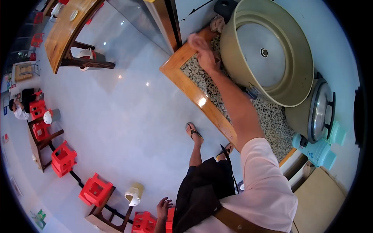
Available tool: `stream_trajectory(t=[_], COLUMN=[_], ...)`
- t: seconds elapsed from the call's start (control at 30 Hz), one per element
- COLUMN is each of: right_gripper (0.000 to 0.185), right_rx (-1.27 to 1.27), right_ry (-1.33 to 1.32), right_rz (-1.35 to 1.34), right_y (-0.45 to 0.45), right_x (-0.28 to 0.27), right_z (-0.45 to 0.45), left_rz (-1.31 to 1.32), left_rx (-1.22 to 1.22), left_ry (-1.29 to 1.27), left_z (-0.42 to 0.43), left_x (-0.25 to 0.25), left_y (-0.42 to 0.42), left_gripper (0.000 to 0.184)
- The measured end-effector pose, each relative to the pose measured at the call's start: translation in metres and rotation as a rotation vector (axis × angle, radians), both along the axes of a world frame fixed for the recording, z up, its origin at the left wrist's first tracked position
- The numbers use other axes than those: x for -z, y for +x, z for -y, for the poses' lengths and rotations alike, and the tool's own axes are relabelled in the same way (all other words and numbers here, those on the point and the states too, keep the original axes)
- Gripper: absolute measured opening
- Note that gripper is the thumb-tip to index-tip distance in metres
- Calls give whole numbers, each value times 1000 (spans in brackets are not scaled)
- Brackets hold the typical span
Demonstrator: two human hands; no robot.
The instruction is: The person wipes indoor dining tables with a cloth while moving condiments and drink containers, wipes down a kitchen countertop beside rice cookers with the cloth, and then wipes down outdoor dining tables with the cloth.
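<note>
My right hand (204, 52) reaches over the corner of a counter with a speckled stone top (271, 120) and a wooden rim (175, 64). Its fingers are blurred at the rim, and whether they hold a cloth is unclear. Close by stands a large gold cooker body (229, 48), lidless, with a round metal plate (258, 56) inside. A crumpled light brown thing (217, 24) lies behind the hand, next to the cooker. My left hand (164, 207) hangs low beside my dark apron (198, 202), fingers loosely bent and apart, with nothing in it.
A lidded cooker (320, 110) and a turquoise container (311, 149) stand at the right. Red stools (95, 190), wooden tables (72, 25) and bins (134, 194) line the floor's left side. A seated person (21, 106) is far left.
</note>
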State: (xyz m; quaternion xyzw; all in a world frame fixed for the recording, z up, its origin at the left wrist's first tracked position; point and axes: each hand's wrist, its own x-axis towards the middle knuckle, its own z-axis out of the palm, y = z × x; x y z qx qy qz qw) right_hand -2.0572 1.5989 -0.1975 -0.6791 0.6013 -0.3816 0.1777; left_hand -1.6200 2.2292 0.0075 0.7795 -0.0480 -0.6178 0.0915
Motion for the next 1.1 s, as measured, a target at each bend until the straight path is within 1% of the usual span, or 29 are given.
stream_trajectory(t=[0.03, 0.07, 0.1, 0.13, 0.2, 0.27, 0.3, 0.33, 0.37, 0.43, 0.5, 0.57, 0.63, 0.67, 0.7, 0.73, 0.77, 0.83, 0.87, 0.9, 0.93, 1.0, 1.03, 1.1], right_gripper=[63, 65, 67, 67, 68, 65, 66, 67, 67, 68, 65, 64, 65, 65, 65, 66, 67, 67, 67, 67, 67, 66, 65, 57], right_rx=[-158, -282, -409, -498, -521, -514, -469, -427, -354, -200, 121, 362, 287, 255, 100, -55, -207, -391, -452, -512, -541, -706, -830, -739], right_ry=[21, -12, -40, -128, 39, 150, 151, 149, 126, 105, 128, 98, 105, 114, 106, 96, 89, 66, 90, 116, 184, 192, 151, 205], right_rz=[51, 55, 64, 24, -135, -113, -143, -172, -195, -235, -262, -245, -175, -140, -136, -134, -131, -51, -56, -60, -110, -76, 16, -281], right_y=[4, 9, 15, 20, 13, -6, -17, -21, -20, -16, 0, 8, 26, 40, 51, 69, 81, 89, 86, 83, 79, 67, 51, 18], right_x=[-10, -12, -15, -12, -35, -34, -34, -44, -41, -32, -37, -13, 16, 16, 15, -14, -32, -19, -22, -23, -40, -45, -37, -61], right_z=[-12, -27, -42, -60, -121, -172, -203, -212, -199, -177, -104, -31, 5, 8, 4, -4, -11, -20, -30, -39, -64, -91, -111, -179], left_rz=[-29, -59, -84, -83, -81, -73, -74, -74, -64, -70, -79, -43, -19, -30, -45, -62, -91, -116, -128, -152, -116, -58, -52, -38], left_rx=[-8, -18, 3, 12, 23, 16, 4, -11, -50, -49, -74, -126, -165, -176, -183, -192, -148, -77, -41, -69, -46, 14, 27, 51], left_ry=[14, 25, -15, -42, -99, -137, -157, -179, -153, -132, -106, -67, -52, -38, -27, -16, 3, -29, -51, -94, -51, -128, -156, -198], left_z=[-5, -6, -8, -2, 8, 27, 34, 39, 38, 31, 24, 9, -6, -14, -22, -26, -29, -29, -28, -26, -13, 23, 38, 70], left_x=[5, 12, 16, 17, 19, 14, 10, 10, 14, 16, 22, 23, 22, 21, 21, 21, 23, 28, 36, 45, 46, 42, 38, 31], left_y=[0, -3, -2, -4, -5, -7, -8, -9, -8, -8, -11, -14, -15, -16, -19, -22, -25, -22, -21, -15, -12, -10, -8, -12], left_gripper=[40, 40, 40, 39, 39, 38, 38, 38, 37, 39, 40, 38, 37, 37, 37, 37, 38, 38, 37, 37, 41, 39, 39, 38])
